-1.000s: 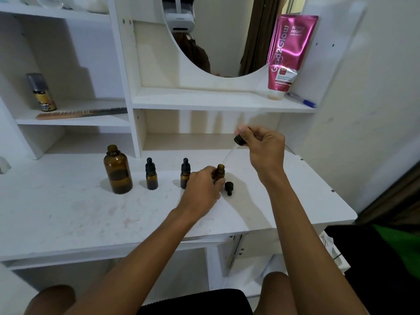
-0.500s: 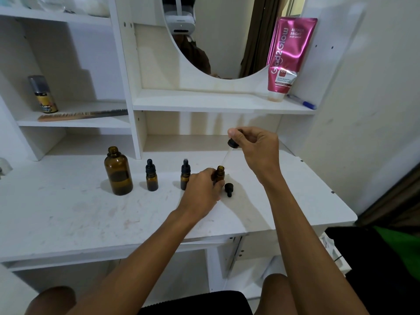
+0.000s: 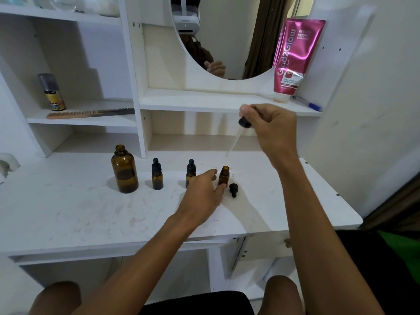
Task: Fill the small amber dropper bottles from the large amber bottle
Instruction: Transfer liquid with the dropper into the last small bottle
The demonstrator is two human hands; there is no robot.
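Lifted since earlier: right hand (image 3: 272, 130) pinches dropper (image 3: 236, 142) above open small bottle (image 3: 223, 176) | left hand (image 3: 202, 196) has let go, fingers loose beside it | I see large amber bottle (image 3: 124, 171) well left of both hands on worktop (image 3: 68, 212)

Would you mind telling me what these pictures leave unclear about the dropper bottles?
All in the head view:
Fill level of the open small bottle: dark glass, and the left hand covers its base.
Liquid in the dropper pinched by the right hand: its pipette is too thin and clear.
Lower half of the middle small bottle: behind the left hand.
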